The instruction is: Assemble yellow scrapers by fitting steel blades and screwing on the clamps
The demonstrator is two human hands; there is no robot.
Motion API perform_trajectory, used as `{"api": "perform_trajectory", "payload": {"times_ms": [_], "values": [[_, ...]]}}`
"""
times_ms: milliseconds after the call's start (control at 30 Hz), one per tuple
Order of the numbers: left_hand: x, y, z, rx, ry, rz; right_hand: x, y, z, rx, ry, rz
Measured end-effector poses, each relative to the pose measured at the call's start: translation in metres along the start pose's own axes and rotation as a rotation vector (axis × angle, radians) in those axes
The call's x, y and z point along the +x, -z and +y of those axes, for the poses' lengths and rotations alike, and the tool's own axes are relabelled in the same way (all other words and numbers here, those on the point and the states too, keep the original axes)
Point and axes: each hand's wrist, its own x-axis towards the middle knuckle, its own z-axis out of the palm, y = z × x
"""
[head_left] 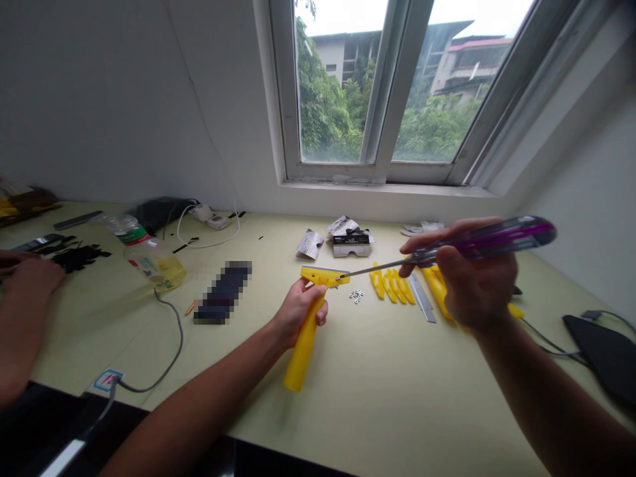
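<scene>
Raised at near right, the right hand clamps one screwdriver, its tip at one yellow scraper mid-scene. Extended from the left, the left hand grips the scraper's neck. Rightward lie metal nuts, too small to count, and at least four small yellow pieces.

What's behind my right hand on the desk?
Yellow pieces show on both sides of your right hand; whatever lies directly behind it is covered.
</scene>
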Motion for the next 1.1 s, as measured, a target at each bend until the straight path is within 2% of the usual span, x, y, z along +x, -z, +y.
{"api": "perform_trajectory", "payload": {"times_ms": [667, 1000, 1100], "values": [[0.001, 0.002, -0.003, -0.001, 0.036, -0.022, -0.002, -0.004, -0.001, -0.032, 0.026, 0.032], [0.0, -0.001, 0.0, 0.006, 0.088, 0.032, -0.009, -0.008, -0.009, -0.236, 0.221, -0.157], [0.0, 0.0, 0.0, 0.003, 0.089, 0.041, -0.011, -0.01, -0.015, -0.244, 0.225, -0.205]]}}
